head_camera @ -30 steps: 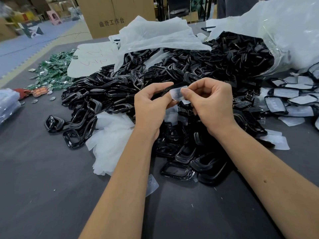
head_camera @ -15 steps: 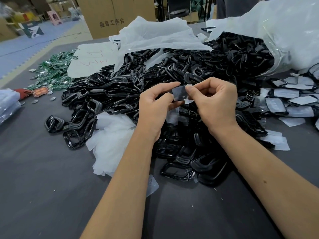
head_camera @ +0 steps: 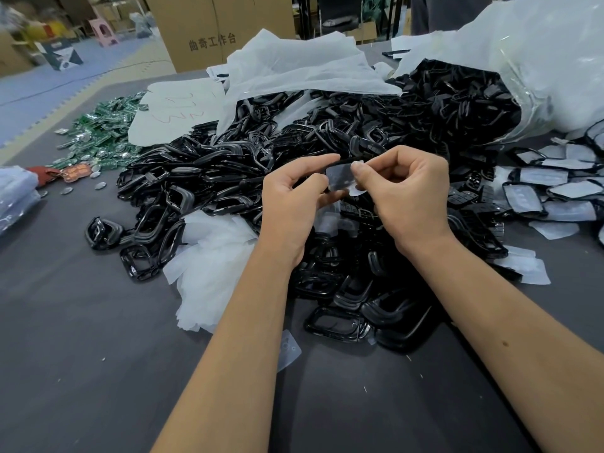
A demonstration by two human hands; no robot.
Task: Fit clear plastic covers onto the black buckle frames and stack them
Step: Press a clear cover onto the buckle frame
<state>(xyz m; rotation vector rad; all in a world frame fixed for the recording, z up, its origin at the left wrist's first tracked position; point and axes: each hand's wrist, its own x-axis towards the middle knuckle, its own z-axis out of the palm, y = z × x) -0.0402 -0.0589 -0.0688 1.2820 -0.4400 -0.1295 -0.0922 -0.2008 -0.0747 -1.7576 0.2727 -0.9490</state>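
A clear plastic cover (head_camera: pixel 340 176) sits against a black buckle frame, held up between both hands above the heap. My left hand (head_camera: pixel 291 204) grips the frame from the left, index finger along its top edge. My right hand (head_camera: pixel 405 194) pinches the cover's right side between thumb and forefinger. The frame is mostly hidden behind the cover and fingers. A big pile of loose black buckle frames (head_camera: pixel 294 152) spreads under and behind my hands. Finished frames with covers (head_camera: pixel 552 188) lie overlapping at the right.
White plastic bags (head_camera: pixel 300 67) and a clear sack (head_camera: pixel 539 60) spill frames at the back. Green circuit boards (head_camera: pixel 101 132) lie at the far left. White film sheets (head_camera: pixel 212 266) sit left of my forearm. A loose cover (head_camera: pixel 289 349) lies on the grey table (head_camera: pixel 81 354).
The piece between my fingers has tilted, so the cover shows pale where it looked dark half a second ago. Both hands stay in nearly the same place.
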